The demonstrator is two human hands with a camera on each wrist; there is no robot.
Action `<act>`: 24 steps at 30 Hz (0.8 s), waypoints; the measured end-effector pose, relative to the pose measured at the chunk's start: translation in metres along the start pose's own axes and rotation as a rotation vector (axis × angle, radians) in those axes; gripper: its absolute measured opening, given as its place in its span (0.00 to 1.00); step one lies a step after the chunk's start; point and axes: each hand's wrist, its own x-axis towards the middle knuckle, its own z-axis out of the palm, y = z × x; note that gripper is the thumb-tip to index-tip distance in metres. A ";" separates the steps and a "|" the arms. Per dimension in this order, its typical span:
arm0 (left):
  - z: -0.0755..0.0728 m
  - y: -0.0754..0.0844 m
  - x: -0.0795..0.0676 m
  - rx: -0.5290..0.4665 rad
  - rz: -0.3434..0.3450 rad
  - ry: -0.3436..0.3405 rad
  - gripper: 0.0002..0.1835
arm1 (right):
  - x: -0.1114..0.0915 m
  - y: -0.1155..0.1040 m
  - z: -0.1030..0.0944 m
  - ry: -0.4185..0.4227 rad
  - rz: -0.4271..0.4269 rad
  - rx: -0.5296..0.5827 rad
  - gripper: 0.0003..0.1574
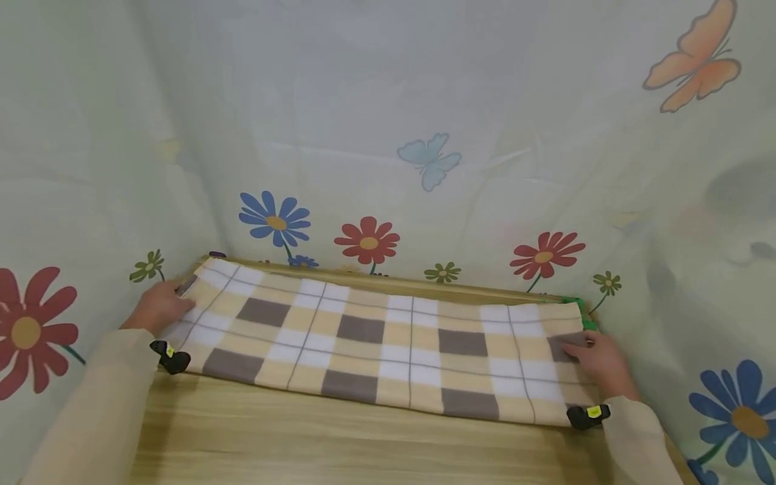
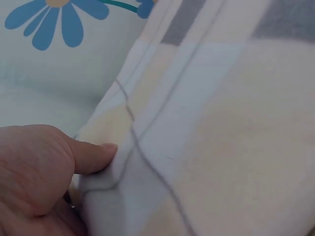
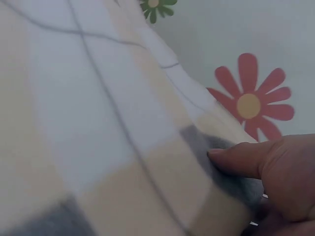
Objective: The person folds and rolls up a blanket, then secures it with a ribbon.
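A checked blanket (image 1: 394,350) in beige, white and grey stretches as a long strip over the far part of the wood-grain counter (image 1: 339,444). The left hand (image 1: 160,306) pinches the blanket at its left end, thumb on top and the other fingers mostly hidden under the edge. The right hand (image 1: 600,364) grips the blanket at its right end in the same way, its thumb pressed on a grey check. Between the two hands the blanket is spread fairly flat; whether all of its underside touches the counter, I cannot tell. Bare counter shows on the near side of the blanket, and a narrow strip of it along the far side. Something green (image 1: 589,320) peeks out at the blanket's far right corner, and a small dark thing (image 1: 217,254) at its far left corner; too little of either shows to say what they are. Beyond the blanket and to both sides of it hangs a pale curtain (image 1: 339,87) printed with red, blue and green flowers, with a light blue butterfly (image 1: 430,160) above the blanket's middle
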 end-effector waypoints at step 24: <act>0.028 -0.006 0.042 0.057 0.083 0.108 0.32 | -0.082 0.046 0.015 -0.441 0.200 0.093 0.38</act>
